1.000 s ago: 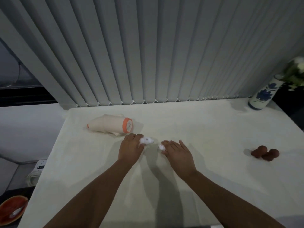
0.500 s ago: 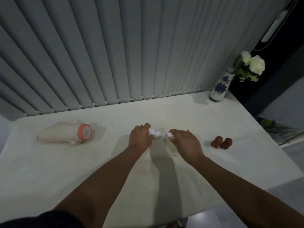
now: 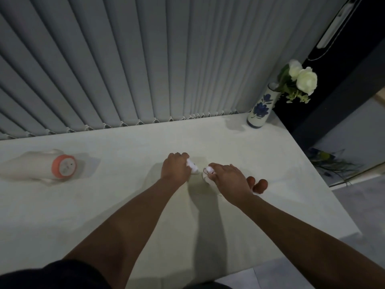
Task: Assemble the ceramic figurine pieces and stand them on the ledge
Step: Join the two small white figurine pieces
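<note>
My left hand (image 3: 176,168) is closed around a small white ceramic piece (image 3: 192,166) whose end sticks out to the right of my fingers. My right hand (image 3: 228,177) grips a second small white ceramic piece (image 3: 208,170) with dark red markings at its fingertips. The two pieces sit a short gap apart, just above the pale ledge (image 3: 125,205). Two brown rounded pieces (image 3: 259,184) lie on the ledge right behind my right hand, partly hidden by it.
A large cream figurine with an orange-ringed end (image 3: 45,167) lies on its side at the left. A blue-flowered vase with white roses (image 3: 260,109) stands at the back right corner. Grey vertical blinds (image 3: 145,59) close off the back. The ledge drops off at the right.
The camera has swung right and dipped, so everything sits further left in view. Both hands keep their pieces and have drifted right, nearer the brown pieces.
</note>
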### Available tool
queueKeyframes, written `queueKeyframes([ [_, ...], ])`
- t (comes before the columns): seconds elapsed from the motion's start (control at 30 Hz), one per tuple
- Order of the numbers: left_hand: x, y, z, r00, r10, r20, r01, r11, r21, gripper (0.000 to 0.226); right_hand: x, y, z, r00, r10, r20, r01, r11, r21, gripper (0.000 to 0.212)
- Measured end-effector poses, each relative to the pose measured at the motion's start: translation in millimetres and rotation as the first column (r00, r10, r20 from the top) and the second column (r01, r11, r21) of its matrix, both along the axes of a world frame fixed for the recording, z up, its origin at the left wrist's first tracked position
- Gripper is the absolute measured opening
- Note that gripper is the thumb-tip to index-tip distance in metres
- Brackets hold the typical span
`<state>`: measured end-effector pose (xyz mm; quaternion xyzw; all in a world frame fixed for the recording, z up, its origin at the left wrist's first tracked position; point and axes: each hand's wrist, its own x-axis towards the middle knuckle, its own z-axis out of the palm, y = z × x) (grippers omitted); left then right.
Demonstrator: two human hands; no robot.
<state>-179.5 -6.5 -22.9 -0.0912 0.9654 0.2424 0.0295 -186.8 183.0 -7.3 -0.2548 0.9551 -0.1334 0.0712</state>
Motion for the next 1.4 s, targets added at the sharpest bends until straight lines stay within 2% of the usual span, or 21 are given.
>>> queueKeyframes([
  [0.37, -10, 17, -6, 0.999, 0.013, 0.051, -0.013, 1.0, 0.007, 0.04, -20, 17, 3, 0.992, 0.101, 0.071, -0.095, 0.992, -0.079, 0.02],
  [0.6, -15, 18, -8, 0.998, 0.01, 0.068, -0.01, 1.0, 0.007, 0.039, -19, 10, 2, 0.976, 0.09, 0.199, -0.078, 0.995, -0.07, 0.029],
  [0.83, -19, 13, -10, 0.995, -0.017, 0.095, 0.006, 0.994, 0.11, 0.041, -19, 7, 3, 0.98, 0.116, 0.16, -0.12, 0.993, 0.015, 0.035],
  [0.97, -17, 11, -12, 0.995, -0.035, 0.091, 0.024, 0.992, 0.12, 0.04, -19, 7, 3, 0.981, 0.032, 0.193, -0.022, 0.998, -0.056, 0.034],
  [1.07, -16, 9, -13, 0.994, -0.064, 0.085, 0.055, 0.993, 0.109, 0.04, -18, 7, -1, 0.978, 0.024, 0.206, -0.009, 0.997, -0.073, 0.03],
  [1.27, -12, 2, -11, 0.991, -0.129, 0.048, 0.127, 0.991, 0.042, 0.047, -20, 7, -1, 0.955, -0.044, 0.293, 0.077, 0.992, -0.101, 0.022],
  [1.33, -7, -7, -11, 0.989, -0.138, 0.047, 0.137, 0.99, 0.013, 0.049, -18, 3, 1, 0.966, -0.055, 0.252, 0.082, 0.992, -0.096, 0.034],
  [1.4, -4, -19, -10, 0.99, -0.138, 0.036, 0.139, 0.99, -0.019, 0.048, -14, -4, 4, 0.99, -0.025, 0.136, 0.037, 0.996, -0.082, 0.049],
])
